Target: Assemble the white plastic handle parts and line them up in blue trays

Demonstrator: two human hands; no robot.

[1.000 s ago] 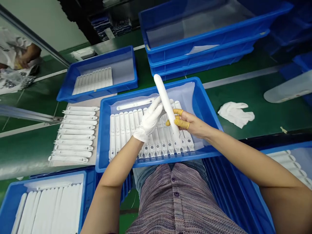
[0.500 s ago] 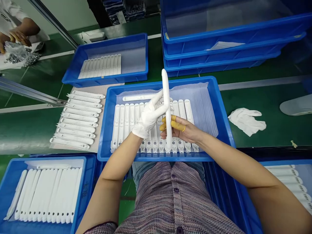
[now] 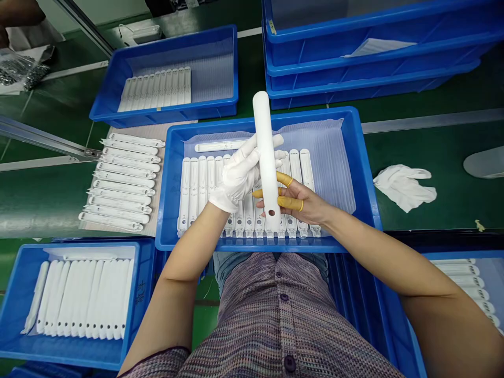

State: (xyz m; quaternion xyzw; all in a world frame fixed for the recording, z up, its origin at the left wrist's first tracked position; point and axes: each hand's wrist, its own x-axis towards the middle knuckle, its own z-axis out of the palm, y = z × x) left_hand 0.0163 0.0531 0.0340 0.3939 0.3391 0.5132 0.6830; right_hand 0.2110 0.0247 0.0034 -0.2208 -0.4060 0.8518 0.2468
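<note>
Both my hands hold one long white plastic part [image 3: 265, 152] upright above the middle blue bin [image 3: 362, 173]. My left hand [image 3: 238, 176], in a white glove, has its fingers pressed along the part's middle. My right hand [image 3: 295, 199], with yellow finger cots, grips the lower end, where a small round hole shows. Under the hands a row of several white parts [image 3: 200, 186] lies side by side in the bin on a thin plastic sheet, with one more part lying crosswise at the back.
Several white parts [image 3: 124, 181] lie in a row on a sheet to the left. Blue bins with more parts stand at the back left [image 3: 165, 86], front left [image 3: 79, 296] and front right. Stacked blue bins [image 3: 366, 63] stand behind. A crumpled white glove [image 3: 405, 186] lies on the green surface at right.
The white part has turned in my hands, so its broad face with the hole now points toward me. The camera view has tipped down slightly.
</note>
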